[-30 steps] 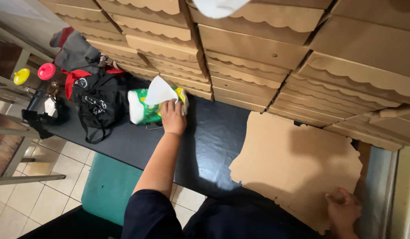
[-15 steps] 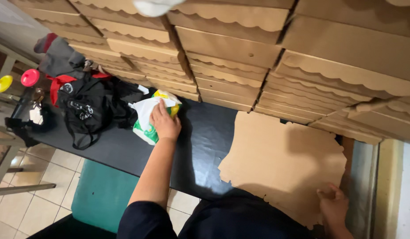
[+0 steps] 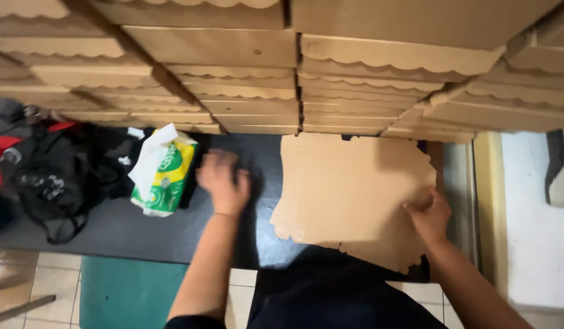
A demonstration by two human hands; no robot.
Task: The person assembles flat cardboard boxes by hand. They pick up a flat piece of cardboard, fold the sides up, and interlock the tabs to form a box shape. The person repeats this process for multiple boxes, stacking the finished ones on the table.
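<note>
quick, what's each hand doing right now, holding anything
Left hand: empty, blurred, fingers loosely curled over the black table, beside the tissue pack.
Right hand: pressed on the flat cardboard sheet at its edge.

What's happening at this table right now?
A person stands at a dark table backed by stacks of folded cardboard boxes. Their right hand rests on the edge of a flat, unfolded cardboard sheet lying on the table. Their left hand hovers over the bare tabletop, blurred, just right of a green and white tissue pack with a tissue sticking out. It holds nothing. A black bag lies further left.
</note>
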